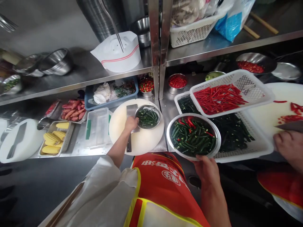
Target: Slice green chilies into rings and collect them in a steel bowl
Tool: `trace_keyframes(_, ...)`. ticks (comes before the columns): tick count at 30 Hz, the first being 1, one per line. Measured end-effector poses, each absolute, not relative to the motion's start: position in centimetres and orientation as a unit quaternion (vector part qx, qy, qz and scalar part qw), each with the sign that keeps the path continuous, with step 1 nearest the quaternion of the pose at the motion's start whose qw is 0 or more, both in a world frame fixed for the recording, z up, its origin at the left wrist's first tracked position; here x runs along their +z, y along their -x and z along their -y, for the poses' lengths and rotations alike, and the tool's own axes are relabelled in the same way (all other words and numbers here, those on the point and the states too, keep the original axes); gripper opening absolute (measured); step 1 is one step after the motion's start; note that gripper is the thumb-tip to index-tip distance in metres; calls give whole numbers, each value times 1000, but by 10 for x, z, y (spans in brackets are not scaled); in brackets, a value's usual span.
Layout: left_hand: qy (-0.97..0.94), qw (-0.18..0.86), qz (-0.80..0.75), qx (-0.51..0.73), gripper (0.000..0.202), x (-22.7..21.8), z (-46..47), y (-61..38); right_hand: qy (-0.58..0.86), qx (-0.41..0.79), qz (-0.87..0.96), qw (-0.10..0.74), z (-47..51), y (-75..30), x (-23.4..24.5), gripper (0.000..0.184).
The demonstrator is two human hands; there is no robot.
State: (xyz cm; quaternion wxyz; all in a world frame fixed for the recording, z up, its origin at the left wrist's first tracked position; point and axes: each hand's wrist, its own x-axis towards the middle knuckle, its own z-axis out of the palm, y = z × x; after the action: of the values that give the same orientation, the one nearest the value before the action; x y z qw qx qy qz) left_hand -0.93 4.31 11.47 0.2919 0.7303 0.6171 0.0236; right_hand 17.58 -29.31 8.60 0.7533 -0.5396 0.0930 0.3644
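My left hand (131, 123) reaches out over a round white cutting board (142, 142) and closes on the rim of a small steel bowl of green chilies (148, 117). A cleaver (130, 111) lies on the board under that hand. My right hand (205, 168) grips the near rim of a large steel bowl (174, 148) filled with green and a few red chilies, held at the counter's front edge. I wear a white sleeve and a red apron.
A white basket of red chilies (233, 96) sits on a second basket of dark green chilies (236, 134). Another person's hand (288, 148) holds a cleaver (291, 126) on a board at right. Corn tray (55, 138), sweet potatoes (74, 110) and a clear box (97, 126) lie left.
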Motion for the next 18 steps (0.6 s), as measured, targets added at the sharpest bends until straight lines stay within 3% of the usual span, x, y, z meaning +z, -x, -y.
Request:
trace_keyframes(5,-756,256,-601,49,28,116,-42,1,536,385,-66,748,286,-178,86,47)
trace_keyframes(14,-722,302,-623,12,26,100,-43,-3,524,397,-66,751,268,-184,90,32)
trace_keyframes(18,-744,267,-612,16,20,101,-45,2,524,396,-49,752,244,-191,96,37)
